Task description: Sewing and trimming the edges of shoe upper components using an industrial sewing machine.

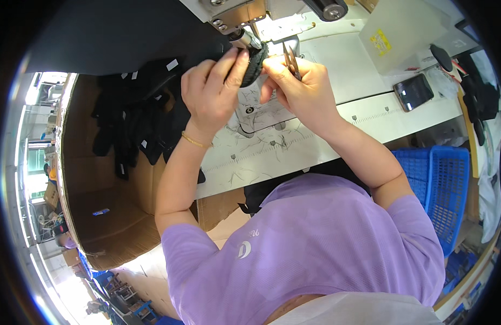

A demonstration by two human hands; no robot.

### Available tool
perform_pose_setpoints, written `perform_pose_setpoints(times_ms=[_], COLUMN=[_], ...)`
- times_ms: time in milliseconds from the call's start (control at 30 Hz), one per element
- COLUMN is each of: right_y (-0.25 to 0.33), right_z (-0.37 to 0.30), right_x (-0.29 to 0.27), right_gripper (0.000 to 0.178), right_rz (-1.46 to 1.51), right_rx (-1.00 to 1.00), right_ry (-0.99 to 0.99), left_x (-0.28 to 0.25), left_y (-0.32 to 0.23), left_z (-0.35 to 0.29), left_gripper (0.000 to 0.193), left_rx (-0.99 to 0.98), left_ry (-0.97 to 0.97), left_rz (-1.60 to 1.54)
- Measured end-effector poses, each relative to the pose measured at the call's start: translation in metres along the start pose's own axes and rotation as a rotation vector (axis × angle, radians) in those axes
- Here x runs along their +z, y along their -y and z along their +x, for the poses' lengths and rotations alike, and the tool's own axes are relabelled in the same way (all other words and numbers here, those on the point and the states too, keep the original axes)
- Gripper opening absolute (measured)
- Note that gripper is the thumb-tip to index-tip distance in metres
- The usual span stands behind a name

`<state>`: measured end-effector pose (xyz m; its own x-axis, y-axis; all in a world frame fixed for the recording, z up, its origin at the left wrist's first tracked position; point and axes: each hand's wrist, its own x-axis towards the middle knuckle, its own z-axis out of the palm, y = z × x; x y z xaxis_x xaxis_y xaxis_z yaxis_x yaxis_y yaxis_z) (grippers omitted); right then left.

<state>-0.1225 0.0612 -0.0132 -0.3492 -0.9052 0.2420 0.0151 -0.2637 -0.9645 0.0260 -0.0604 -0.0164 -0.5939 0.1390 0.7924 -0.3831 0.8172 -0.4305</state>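
At the head of a sewing machine (241,16), a small black piece of fabric (254,67) with a thick curved edge sits beneath the needle area. My left hand (213,92) grips it from the left, with the fingers bent over its edge near the presser foot. On the other side my right hand (304,89) is closed around small dark scissors (291,60), their blades pointing up and away from me. Its thumb and index finger come close to the fabric's right edge; whether they touch it cannot be made out.
Loose dark threads litter the white machine table (223,168). A phone (413,92) lies on its right part. Left of the table stands a large cardboard box (99,216) with black fabric pieces (137,119) carrying white labels. A blue plastic basket (448,189) is at lower right.
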Motion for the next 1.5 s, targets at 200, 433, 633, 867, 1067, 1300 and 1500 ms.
perform_pose_setpoints(times_ms=[200,433,633,867,1067,1300,1500], right_y=[0.0,-0.002,-0.001,-0.004,-0.002,-0.001,-0.003], right_z=[0.0,0.001,0.0,0.0,0.002,0.001,0.002], right_x=[-0.003,-0.002,-0.007,-0.01,-0.008,-0.011,-0.011], right_gripper=[0.032,0.034,0.034,0.035,0.035,0.035,0.034], right_rz=[0.098,0.167,0.225,0.231,0.25,0.266,0.252], right_rx=[0.056,0.061,0.079,0.101,0.132,0.096,0.083], right_ry=[0.016,0.015,0.04,0.006,0.005,0.017,0.047], left_x=[-0.023,-0.034,-0.057,-0.04,-0.028,-0.009,-0.011], left_y=[-0.022,-0.049,-0.06,-0.064,-0.057,-0.048,-0.05], left_z=[0.02,0.037,0.034,0.037,0.044,0.042,0.037], left_gripper=[0.033,0.032,0.023,0.03,0.031,0.028,0.03], left_rx=[0.029,-0.12,-0.064,-0.056,-0.07,-0.094,-0.093], left_ry=[0.052,0.226,0.239,0.123,0.133,0.116,0.078], left_rz=[0.039,0.22,0.106,-0.07,-0.037,-0.02,-0.046])
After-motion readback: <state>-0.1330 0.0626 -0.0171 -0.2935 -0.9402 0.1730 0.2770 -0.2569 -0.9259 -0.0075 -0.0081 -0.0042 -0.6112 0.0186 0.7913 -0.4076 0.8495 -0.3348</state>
